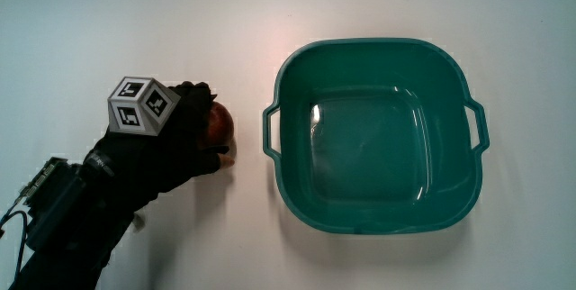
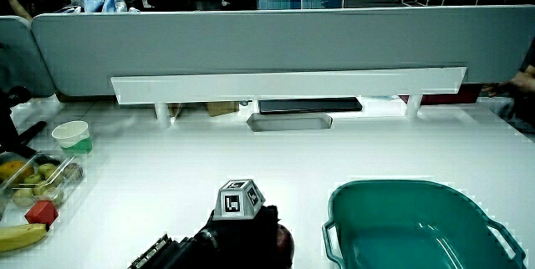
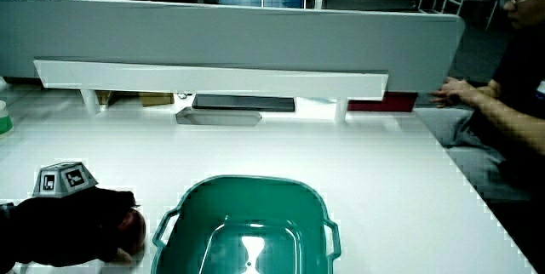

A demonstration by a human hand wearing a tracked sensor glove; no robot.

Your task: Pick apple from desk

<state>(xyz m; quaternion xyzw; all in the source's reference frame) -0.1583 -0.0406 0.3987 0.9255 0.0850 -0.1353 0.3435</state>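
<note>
A red apple (image 1: 220, 125) rests on the white table beside the teal basin (image 1: 378, 211). The gloved hand (image 1: 184, 132) lies over the apple with its fingers curled around it; the patterned cube (image 1: 141, 104) sits on the hand's back. Most of the apple is hidden by the glove. In both side views the hand (image 2: 247, 234) (image 3: 89, 223) covers the apple (image 2: 285, 237) (image 3: 133, 227), only a red edge showing toward the basin (image 2: 368, 195) (image 3: 196, 193).
The teal basin has handles on two walls and holds nothing. In a side view a clear box of fruit (image 2: 38, 181), a banana (image 2: 18, 236), a red block (image 2: 41, 212) and a paper cup (image 2: 73, 136) sit at the table's edge. A grey tray (image 2: 289, 121) lies by the partition.
</note>
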